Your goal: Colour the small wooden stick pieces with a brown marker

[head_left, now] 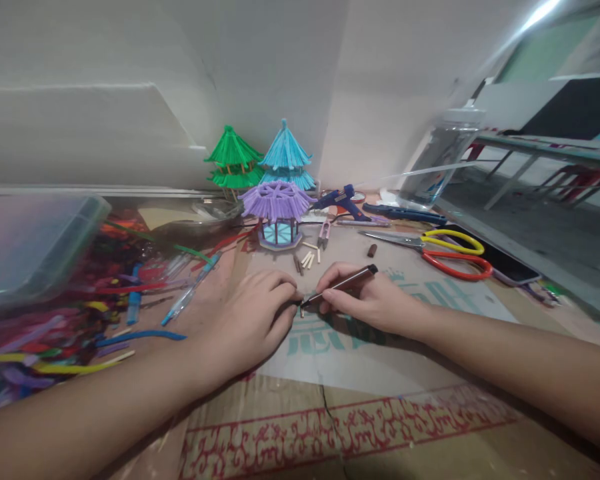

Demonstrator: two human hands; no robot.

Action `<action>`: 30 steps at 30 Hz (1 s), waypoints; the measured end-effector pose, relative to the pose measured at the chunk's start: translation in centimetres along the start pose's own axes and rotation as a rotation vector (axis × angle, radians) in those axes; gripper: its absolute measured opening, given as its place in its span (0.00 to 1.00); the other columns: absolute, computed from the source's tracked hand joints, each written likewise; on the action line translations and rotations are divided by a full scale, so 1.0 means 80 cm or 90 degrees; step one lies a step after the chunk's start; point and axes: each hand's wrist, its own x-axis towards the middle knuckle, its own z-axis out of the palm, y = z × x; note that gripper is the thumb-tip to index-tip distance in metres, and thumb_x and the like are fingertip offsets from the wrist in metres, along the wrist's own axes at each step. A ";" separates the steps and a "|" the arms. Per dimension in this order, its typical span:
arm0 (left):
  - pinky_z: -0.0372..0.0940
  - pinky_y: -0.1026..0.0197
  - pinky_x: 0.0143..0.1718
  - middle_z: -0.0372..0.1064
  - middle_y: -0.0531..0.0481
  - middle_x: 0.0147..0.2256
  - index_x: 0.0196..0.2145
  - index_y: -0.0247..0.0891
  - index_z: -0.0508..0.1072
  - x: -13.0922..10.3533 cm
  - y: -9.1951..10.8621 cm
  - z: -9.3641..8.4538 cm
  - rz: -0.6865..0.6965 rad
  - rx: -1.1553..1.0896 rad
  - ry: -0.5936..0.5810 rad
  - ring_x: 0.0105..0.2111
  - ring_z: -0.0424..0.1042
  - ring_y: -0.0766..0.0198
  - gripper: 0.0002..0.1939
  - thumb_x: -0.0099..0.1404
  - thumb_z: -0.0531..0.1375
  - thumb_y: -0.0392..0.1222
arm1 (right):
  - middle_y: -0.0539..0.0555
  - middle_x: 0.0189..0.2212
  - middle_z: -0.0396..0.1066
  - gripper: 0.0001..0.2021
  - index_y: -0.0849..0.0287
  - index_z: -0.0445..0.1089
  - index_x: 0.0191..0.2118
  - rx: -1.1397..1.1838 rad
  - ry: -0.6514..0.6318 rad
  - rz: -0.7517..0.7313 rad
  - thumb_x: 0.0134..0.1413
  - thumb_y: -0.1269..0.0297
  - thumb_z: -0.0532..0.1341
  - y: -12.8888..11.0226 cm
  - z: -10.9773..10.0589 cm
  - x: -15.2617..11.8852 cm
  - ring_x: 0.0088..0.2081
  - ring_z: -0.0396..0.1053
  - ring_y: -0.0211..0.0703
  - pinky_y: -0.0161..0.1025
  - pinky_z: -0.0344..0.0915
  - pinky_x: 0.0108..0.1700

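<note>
My right hand (360, 293) grips a dark brown marker pen (347, 279), its tip pointing down-left at a tiny wooden stick (303, 311). My left hand (257, 313) pinches that small stick against the printed sheet (405, 360); most of the stick is hidden by the fingers. The pen's brown cap (372, 250) lies off to the right. Just beyond my hands are several short pale sticks (308, 259) and a couple of brown ones (298, 264). Behind them stands a small pavilion model (279, 207) with a purple roof and a pale blue floor.
Green (233, 160) and blue (286, 157) pavilion models stand against the wall. A blue glue gun (343, 200), scissors (430, 250), a utility knife (405, 213) and a phone (500, 257) lie right. At left, a plastic box (40, 247) rests among colourful pipe cleaners (70, 367).
</note>
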 end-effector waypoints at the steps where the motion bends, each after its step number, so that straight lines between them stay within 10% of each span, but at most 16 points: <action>1: 0.67 0.47 0.51 0.70 0.44 0.45 0.42 0.37 0.72 0.000 -0.001 0.000 0.001 0.001 0.002 0.48 0.69 0.53 0.07 0.72 0.54 0.35 | 0.51 0.28 0.76 0.05 0.59 0.68 0.39 0.000 -0.001 -0.001 0.62 0.63 0.61 0.000 0.000 0.000 0.31 0.74 0.38 0.36 0.70 0.35; 30: 0.68 0.48 0.50 0.71 0.45 0.44 0.43 0.37 0.73 0.000 -0.003 0.003 0.021 0.005 0.030 0.47 0.70 0.54 0.08 0.71 0.54 0.34 | 0.51 0.27 0.75 0.06 0.59 0.68 0.38 0.016 -0.033 0.016 0.61 0.63 0.62 -0.004 -0.002 -0.001 0.30 0.74 0.38 0.36 0.70 0.34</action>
